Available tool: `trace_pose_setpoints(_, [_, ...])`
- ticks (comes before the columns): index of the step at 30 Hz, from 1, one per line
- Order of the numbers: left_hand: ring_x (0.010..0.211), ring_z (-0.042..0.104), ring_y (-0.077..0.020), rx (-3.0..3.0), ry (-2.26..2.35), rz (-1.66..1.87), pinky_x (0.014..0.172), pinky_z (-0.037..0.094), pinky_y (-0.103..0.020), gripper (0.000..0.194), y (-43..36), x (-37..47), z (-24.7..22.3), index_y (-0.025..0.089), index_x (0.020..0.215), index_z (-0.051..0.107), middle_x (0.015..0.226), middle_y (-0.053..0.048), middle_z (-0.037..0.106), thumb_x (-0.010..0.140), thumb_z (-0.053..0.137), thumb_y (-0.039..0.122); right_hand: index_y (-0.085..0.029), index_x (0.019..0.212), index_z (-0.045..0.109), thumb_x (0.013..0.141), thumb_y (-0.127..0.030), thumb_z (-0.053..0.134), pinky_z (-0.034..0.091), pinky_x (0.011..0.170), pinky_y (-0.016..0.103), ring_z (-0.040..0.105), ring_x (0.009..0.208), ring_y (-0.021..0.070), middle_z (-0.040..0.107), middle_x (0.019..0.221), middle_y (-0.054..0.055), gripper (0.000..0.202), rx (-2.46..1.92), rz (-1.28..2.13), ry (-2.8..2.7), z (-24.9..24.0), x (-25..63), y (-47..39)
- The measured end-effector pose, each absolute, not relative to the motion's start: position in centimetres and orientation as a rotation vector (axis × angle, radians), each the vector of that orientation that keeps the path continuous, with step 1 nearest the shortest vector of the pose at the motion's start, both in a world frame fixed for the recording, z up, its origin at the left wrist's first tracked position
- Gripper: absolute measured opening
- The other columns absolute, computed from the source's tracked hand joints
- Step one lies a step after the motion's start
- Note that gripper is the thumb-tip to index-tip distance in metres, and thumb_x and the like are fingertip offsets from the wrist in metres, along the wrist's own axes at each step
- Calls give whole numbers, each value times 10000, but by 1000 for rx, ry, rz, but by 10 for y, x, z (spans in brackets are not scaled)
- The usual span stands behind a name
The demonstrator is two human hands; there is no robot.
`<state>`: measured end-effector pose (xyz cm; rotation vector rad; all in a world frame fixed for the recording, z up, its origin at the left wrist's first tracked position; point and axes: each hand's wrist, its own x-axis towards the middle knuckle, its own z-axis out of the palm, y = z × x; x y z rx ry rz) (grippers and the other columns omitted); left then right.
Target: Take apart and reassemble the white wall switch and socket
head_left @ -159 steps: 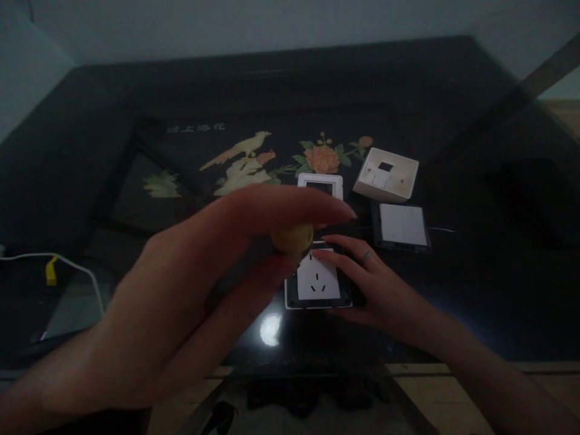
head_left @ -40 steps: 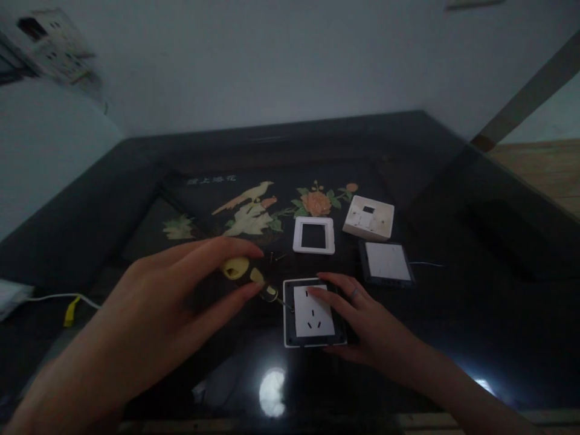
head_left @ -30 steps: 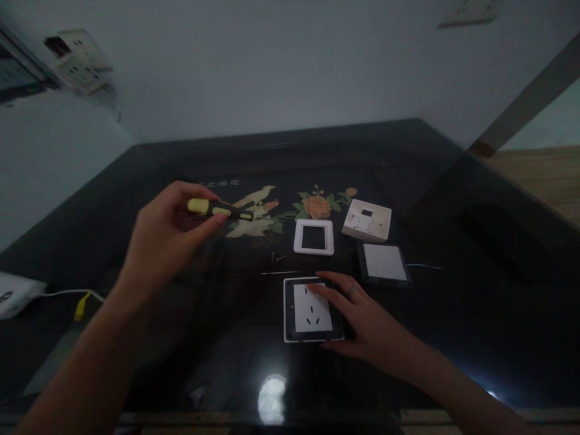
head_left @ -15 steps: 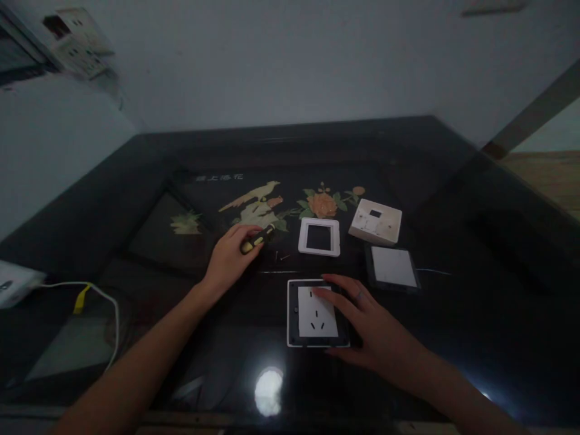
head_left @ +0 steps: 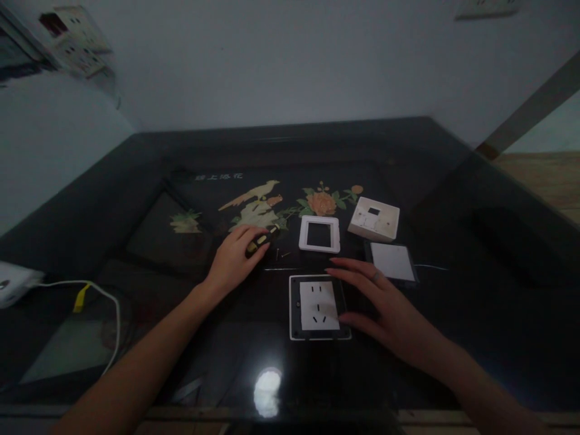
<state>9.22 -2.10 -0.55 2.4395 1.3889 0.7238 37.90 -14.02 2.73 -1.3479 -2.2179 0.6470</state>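
My left hand (head_left: 236,254) is closed around the black-and-yellow handle of a screwdriver (head_left: 261,240), low over the dark tabletop; its shaft is not clearly visible. Beside it lie two small screws (head_left: 281,254). In front of me a wall socket (head_left: 319,307) with a white slotted face and dark surround lies flat, face up, in a white base. My right hand (head_left: 378,302) is over its right edge, fingers apart and holding nothing. The thumb tip is at the edge of the white face; whether it touches, I cannot tell.
Behind the socket lie a white cover frame (head_left: 319,248), a white mounting box (head_left: 374,219) and a second panel with a white face (head_left: 393,263) and a thin wire. A white cable (head_left: 105,292) with a yellow tag runs along the left. A wall stands behind the table.
My right hand has loosened from the socket and shifted right, uncovering its upper slots. My left hand, with the screwdriver, has moved slightly to the right.
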Motion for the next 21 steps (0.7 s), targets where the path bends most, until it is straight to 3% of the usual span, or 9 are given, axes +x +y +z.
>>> trace_pose_setpoints(5, [1090,614,-251,2433,1383,737,978,490,-431,228,-21,89,-8,219,1139,599,1153,-77,632,945,510,298,-227,1245,583,935,-240,527,520,999,490,589,1203,261,600,1304,106,315,-1392,326,-2217,42,390,-120])
trace_pose_setpoints(11, [1106,608,-249,2413,1359,760,989,486,-423,232,-21,87,-8,209,1136,605,1163,-76,631,943,494,275,-151,1187,636,917,-220,564,539,924,474,610,1111,282,646,1213,135,287,-1473,34,-2488,39,388,-70])
trace_pose_setpoints(21, [1078,619,-233,2431,1330,874,966,500,-412,197,-20,85,-4,222,1091,614,1112,-70,649,956,472,248,-173,880,700,866,-237,651,509,743,364,618,915,247,679,977,98,81,-1393,-103,-2685,23,372,-38])
